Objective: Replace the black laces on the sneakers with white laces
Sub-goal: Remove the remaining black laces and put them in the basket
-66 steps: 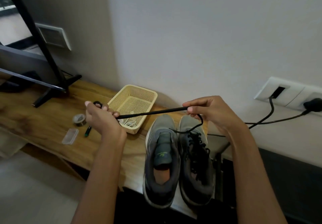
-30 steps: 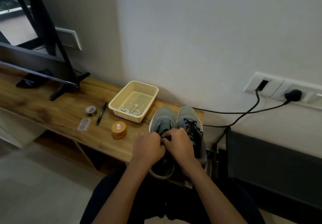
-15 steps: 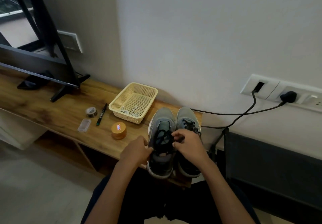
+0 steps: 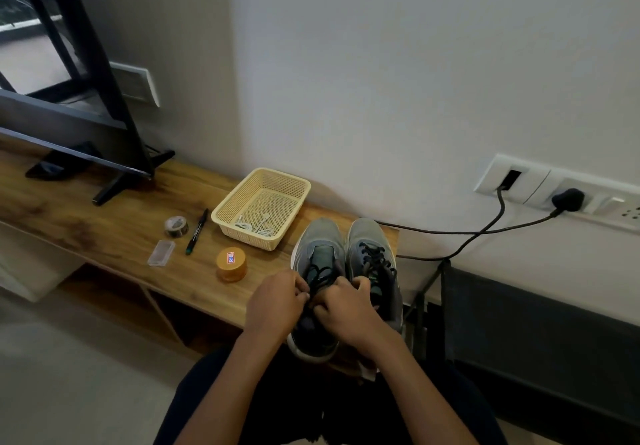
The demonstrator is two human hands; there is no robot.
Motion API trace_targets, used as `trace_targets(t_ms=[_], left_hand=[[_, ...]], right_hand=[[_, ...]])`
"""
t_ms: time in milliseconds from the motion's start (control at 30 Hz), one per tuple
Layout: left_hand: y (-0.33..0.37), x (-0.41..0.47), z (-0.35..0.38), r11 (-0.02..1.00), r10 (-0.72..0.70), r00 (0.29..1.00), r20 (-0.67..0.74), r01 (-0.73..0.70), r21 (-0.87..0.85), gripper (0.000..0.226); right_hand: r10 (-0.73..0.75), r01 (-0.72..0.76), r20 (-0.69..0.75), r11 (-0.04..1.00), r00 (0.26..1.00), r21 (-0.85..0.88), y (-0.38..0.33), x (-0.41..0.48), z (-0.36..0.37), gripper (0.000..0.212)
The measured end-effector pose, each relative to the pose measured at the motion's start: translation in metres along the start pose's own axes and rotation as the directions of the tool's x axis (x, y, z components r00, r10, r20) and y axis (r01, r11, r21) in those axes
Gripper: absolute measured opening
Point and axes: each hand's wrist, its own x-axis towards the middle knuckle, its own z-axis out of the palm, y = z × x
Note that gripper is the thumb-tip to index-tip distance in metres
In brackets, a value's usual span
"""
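Observation:
Two grey sneakers stand side by side at the right end of the wooden bench (image 4: 104, 230). The left sneaker (image 4: 320, 236) has a loose black lace (image 4: 320, 273) bunched on its tongue. The right sneaker (image 4: 369, 240) is still threaded with black laces (image 4: 375, 261). My left hand (image 4: 277, 302) and my right hand (image 4: 346, 311) meet over the left sneaker's opening, fingers curled, pinching the loose black lace between them. White laces (image 4: 256, 228) lie in the cream basket (image 4: 263, 174) behind and to the left of the sneakers.
An orange jar (image 4: 231, 264), a black marker (image 4: 196, 231), a tape roll (image 4: 176, 226) and a clear plastic case (image 4: 161, 252) lie left of the sneakers. A TV stand foot (image 4: 114, 188) sits far left. Black cables (image 4: 450, 233) run from wall sockets (image 4: 554, 191) at right.
The black lace, earlier stretched between my raised hands, now lies on the left sneaker. My left hand has moved from the shoe's side back in to meet the right hand.

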Motion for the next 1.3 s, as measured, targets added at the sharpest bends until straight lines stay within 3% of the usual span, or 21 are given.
trace_targets(t_ms=[100,200,267,367,433,500,567,700,767,833,933,1000,1067,1200,1300], left_hand=[[0.003,-0.002,0.0,0.997,0.073,0.995,-0.063,-0.071,0.029,0.007],[0.0,0.0,0.0,0.997,0.071,0.996,-0.056,-0.072,-0.015,0.006],[-0.005,0.003,0.001,0.995,0.011,1.0,-0.015,-0.013,-0.094,0.018],[-0.013,0.006,0.006,0.985,-0.112,0.992,0.059,0.119,-0.127,0.04],[-0.016,0.008,0.009,0.985,-0.144,0.983,0.113,0.154,-0.083,0.038],[-0.017,0.008,0.01,0.985,-0.152,0.974,0.165,0.164,-0.059,0.034],[-0.018,0.009,0.01,0.986,-0.151,0.976,0.158,0.161,-0.054,0.03],[-0.012,0.01,0.011,0.985,-0.174,0.981,0.087,0.173,0.023,0.026],[-0.008,0.01,0.011,0.98,-0.196,0.979,0.048,0.194,0.035,0.025],[-0.006,0.013,0.01,0.974,-0.224,0.974,0.016,0.223,0.028,0.025],[-0.007,0.019,0.007,0.964,-0.264,0.965,-0.004,0.264,0.023,0.024],[-0.007,0.021,0.007,0.961,-0.275,0.961,-0.019,0.276,0.032,0.022],[-0.005,0.022,0.007,0.957,-0.285,0.958,-0.03,0.286,0.043,0.022],[-0.009,0.028,0.009,0.947,-0.317,0.947,-0.049,0.319,0.046,0.021],[-0.01,0.029,0.01,0.938,-0.342,0.937,-0.067,0.345,0.041,0.021]], right_hand=[[-0.029,0.029,-0.006,1.0,1.0,0.005,0.002,0.001,-0.005,0.026],[0.072,-0.045,-0.215,0.991,0.974,0.128,0.012,0.009,-0.017,0.021],[0.155,-0.09,-0.326,0.974,0.933,0.207,0.021,0.018,-0.025,0.023],[0.091,-0.086,-0.177,0.996,0.98,0.037,0.016,0.027,-0.021,0.028],[0.053,-0.055,-0.023,0.994,0.998,-0.096,0.004,0.027,-0.012,0.027],[0.037,-0.032,0.04,0.992,0.998,-0.119,0.0,0.024,-0.009,0.03],[0.019,-0.018,0.04,0.999,0.999,-0.03,0.004,0.018,-0.012,0.031],[0.013,-0.013,0.001,0.941,1.0,0.337,0.023,0.0,-0.021,0.031],[0.129,-0.03,-0.171,0.874,0.977,0.485,0.038,-0.003,-0.023,0.028],[0.347,-0.094,-0.292,0.772,0.891,0.629,0.055,-0.007,-0.028,0.023],[0.61,-0.285,-0.193,0.596,0.768,0.75,0.082,-0.015,-0.031,0.017],[0.666,-0.406,-0.088,0.548,0.741,0.732,0.098,-0.016,-0.025,0.014],[0.652,-0.459,0.014,0.518,0.758,0.722,0.106,-0.017,-0.021,0.019],[0.509,-0.458,0.133,0.592,0.85,0.663,0.102,-0.016,-0.018,0.042],[0.466,-0.454,0.136,0.684,0.874,0.571,0.096,-0.013,-0.014,0.045]])
